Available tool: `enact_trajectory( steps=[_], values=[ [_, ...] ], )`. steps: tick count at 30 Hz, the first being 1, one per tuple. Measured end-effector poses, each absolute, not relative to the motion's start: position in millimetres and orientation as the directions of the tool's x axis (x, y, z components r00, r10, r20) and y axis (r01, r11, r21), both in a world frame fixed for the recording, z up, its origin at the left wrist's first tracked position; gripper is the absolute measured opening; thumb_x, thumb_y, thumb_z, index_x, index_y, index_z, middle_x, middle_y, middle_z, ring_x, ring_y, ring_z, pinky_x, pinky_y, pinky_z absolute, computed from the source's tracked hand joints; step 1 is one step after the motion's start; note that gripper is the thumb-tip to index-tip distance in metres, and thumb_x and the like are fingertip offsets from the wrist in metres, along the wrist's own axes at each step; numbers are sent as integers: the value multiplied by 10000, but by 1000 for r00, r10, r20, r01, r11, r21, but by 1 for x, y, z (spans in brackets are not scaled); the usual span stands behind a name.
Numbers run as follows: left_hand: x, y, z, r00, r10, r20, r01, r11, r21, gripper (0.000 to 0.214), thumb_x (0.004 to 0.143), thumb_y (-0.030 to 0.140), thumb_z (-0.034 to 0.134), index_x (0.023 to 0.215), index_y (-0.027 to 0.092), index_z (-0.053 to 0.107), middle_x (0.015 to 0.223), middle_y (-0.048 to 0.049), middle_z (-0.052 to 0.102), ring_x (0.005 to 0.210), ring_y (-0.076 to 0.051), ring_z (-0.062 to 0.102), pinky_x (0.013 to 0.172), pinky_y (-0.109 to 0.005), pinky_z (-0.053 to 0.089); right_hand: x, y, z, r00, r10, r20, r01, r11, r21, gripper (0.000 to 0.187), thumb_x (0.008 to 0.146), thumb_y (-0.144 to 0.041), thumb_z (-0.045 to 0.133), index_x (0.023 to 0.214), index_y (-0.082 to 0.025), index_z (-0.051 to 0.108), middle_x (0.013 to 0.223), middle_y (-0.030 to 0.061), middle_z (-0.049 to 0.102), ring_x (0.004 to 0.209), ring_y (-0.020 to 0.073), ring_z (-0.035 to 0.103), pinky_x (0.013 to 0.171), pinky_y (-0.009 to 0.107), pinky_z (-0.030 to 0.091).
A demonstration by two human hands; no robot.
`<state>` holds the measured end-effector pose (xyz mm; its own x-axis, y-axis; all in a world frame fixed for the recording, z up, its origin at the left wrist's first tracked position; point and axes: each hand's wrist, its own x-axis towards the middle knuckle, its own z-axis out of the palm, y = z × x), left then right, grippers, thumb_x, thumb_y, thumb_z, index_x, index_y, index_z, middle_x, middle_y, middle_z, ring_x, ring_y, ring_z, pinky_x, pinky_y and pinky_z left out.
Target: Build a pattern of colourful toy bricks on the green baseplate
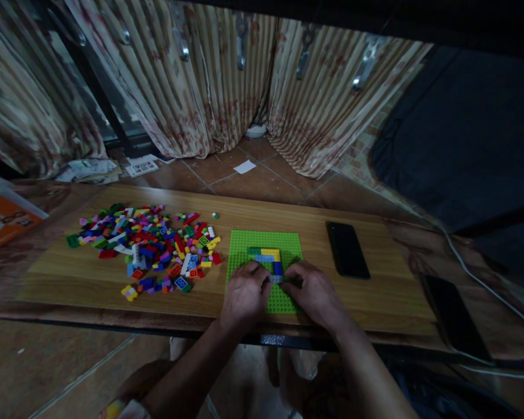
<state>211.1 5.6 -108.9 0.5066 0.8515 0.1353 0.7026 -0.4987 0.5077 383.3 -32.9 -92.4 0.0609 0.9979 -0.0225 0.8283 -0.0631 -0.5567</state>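
Note:
A green studded baseplate (264, 238) lies on the wooden board. Toy bricks stand on it in an angled row: a dark green one (254, 251), a yellow one (271, 254), a light blue one (264, 258) and a dark blue one (278, 268). At the near end of the row is a grey toy brick (276, 279). My left hand (245, 293) has its curled fingertips at the left side of this grey brick. From the right, my right hand (313, 289) closes its thumb and fingers at its other end. The exact fingertip contact is partly hidden.
A heap of mixed toy bricks (151, 241) spreads over the left of the wooden board (262, 210). A black phone (348, 250) lies to the right, and another dark phone (455, 317) beyond the board with a white cable (484, 279). A plastic container (9, 212) stands far left.

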Motion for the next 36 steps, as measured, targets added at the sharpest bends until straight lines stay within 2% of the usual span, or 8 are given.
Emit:
enact_trajectory(
  steps=[9,13,17,20,24,27,31,36],
  values=[
    [212,4,-110,497,856,144,697,-493,521,106,849,244,571,908,223,656,918,-32,631,863,-189,588,800,-318,440,383,-32,-91,76,996,-53,815,-93,-572,52,757,-215,662,788,-212,620,778,-1,591,749,164,560,666,282,396],
    [207,6,-105,486,862,146,648,-467,602,94,840,232,577,898,218,650,917,-25,637,847,-167,599,767,-282,453,385,-32,-88,85,993,-78,754,-115,-647,31,758,-223,651,776,-215,626,761,-7,613,719,159,576,665,283,410],
    [177,22,-89,332,925,185,646,-366,671,107,831,232,577,901,209,653,911,-20,643,752,-131,592,711,-249,462,377,-30,-87,97,995,-16,671,-77,-737,44,809,-257,607,805,-221,633,806,-3,641,759,159,600,714,288,435],
    [142,40,-80,152,954,259,717,-287,635,101,823,252,573,836,193,654,867,-25,644,773,-144,602,706,-247,457,361,-26,-87,63,997,34,662,-16,-749,76,845,-253,566,827,-223,633,836,2,644,783,159,601,737,292,437],
    [105,55,-82,8,970,242,835,-140,533,129,800,302,592,811,190,653,839,-30,644,699,-155,604,629,-252,434,334,-19,-88,-22,996,82,699,74,-711,97,864,-217,537,822,-218,624,834,8,629,788,159,594,734,290,427],
    [93,57,-88,0,973,232,871,-114,478,143,805,315,585,847,202,663,893,-35,654,737,-172,622,634,-260,430,314,-14,-91,-46,993,105,731,105,-674,104,868,-194,528,818,-213,617,824,10,623,778,157,592,739,286,422],
    [85,55,-90,-8,977,214,905,-84,417,121,811,290,568,821,214,661,863,-33,649,749,-181,628,643,-264,424,284,-12,-95,-96,990,105,736,142,-661,123,870,-163,519,805,-214,611,801,6,623,778,157,592,724,272,415],
    [71,56,-88,-9,981,192,905,-74,419,181,848,346,527,843,228,664,903,-37,651,769,-187,630,665,-275,427,257,-6,-98,-100,989,110,732,148,-665,135,873,-158,513,831,-218,627,809,6,632,776,158,599,721,272,416]
  ],
)
